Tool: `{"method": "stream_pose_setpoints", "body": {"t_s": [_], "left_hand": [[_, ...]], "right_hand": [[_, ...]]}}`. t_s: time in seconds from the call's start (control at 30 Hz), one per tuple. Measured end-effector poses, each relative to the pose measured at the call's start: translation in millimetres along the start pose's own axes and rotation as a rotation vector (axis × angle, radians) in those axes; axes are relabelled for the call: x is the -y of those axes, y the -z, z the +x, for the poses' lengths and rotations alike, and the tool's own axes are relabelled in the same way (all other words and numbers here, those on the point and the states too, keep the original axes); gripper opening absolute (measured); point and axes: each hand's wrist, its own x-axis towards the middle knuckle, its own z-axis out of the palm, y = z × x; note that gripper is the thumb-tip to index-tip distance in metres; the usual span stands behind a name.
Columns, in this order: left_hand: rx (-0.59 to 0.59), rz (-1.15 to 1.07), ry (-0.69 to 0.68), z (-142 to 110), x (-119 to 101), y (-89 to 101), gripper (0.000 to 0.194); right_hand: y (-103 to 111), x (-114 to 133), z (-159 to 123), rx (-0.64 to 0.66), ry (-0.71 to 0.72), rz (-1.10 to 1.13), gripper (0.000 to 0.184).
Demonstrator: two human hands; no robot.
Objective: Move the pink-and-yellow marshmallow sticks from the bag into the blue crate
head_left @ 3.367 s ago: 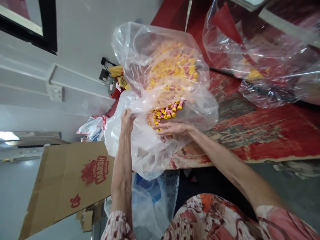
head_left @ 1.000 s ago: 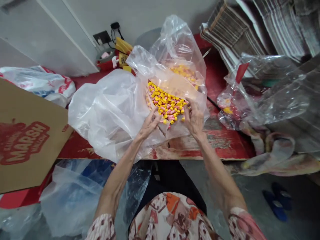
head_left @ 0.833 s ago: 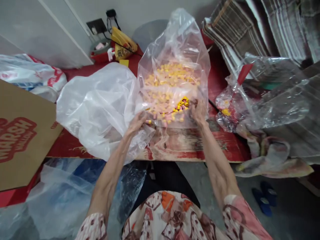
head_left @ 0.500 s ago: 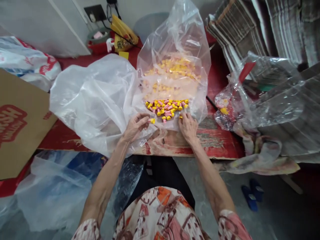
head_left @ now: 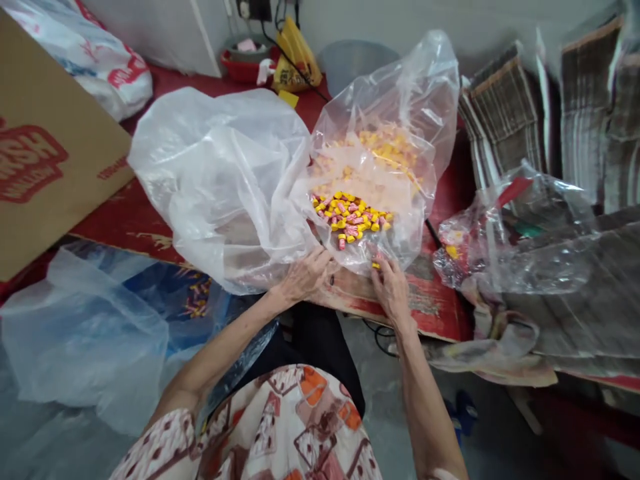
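A: State the pieces' location; report changes.
B: Yellow-capped pieces [head_left: 353, 217] lie loose in the mouth of a clear bag [head_left: 425, 87], ahead of and between the hands; the piece at the left hand [head_left: 306, 275] half a second ago no longer shows there; handling appears to proceed singly.
A: Hands?
B: Right hand [head_left: 391, 287] pinches a single piece [head_left: 376, 265]; left curls at the film's near edge, grip hidden, cannot tell.
A: Materials?
B: Small pink cylinders; thin, glossy, creased film; beyond the left hand, a cloudy, crumpled bag [head_left: 225, 167]; below both, worn red-painted board [head_left: 437, 317].
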Motion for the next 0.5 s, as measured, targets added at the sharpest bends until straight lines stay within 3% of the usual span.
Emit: {"method": "stream_pose_setpoints", "body": {"t_s": [0.1,0.27,0.37,0.43,0.5], "left_hand": [[-0.077,-0.003,0.008,-6.1,-5.6,-0.5,0.029],[0.035,-0.196,0.052,-14.6,-6.4,-5.9,0.027],[-0.143,-0.399,0.119,-34.8,-5.4,13.2,0.029],[-0.294,-0.402,0.193,-63.5,0.1,33.7,0.026],[-0.395,-0.27,0.302,-103.6,13.8,55.0,0.022]], "right_hand": [[-0.6,2.4,0.6,-0.042,-0.022,-0.001,0.034],[2.1,31.0,4.1,-0.297,-0.026,0.12,0.037],[-1.8,50.3,6.5,-0.403,-0.013,0.175,0.047],[-11.6,55.9,9.9,-0.364,0.011,0.176,0.048],[-25.8,55.1,14.1,-0.255,0.037,0.163,0.044]]}}
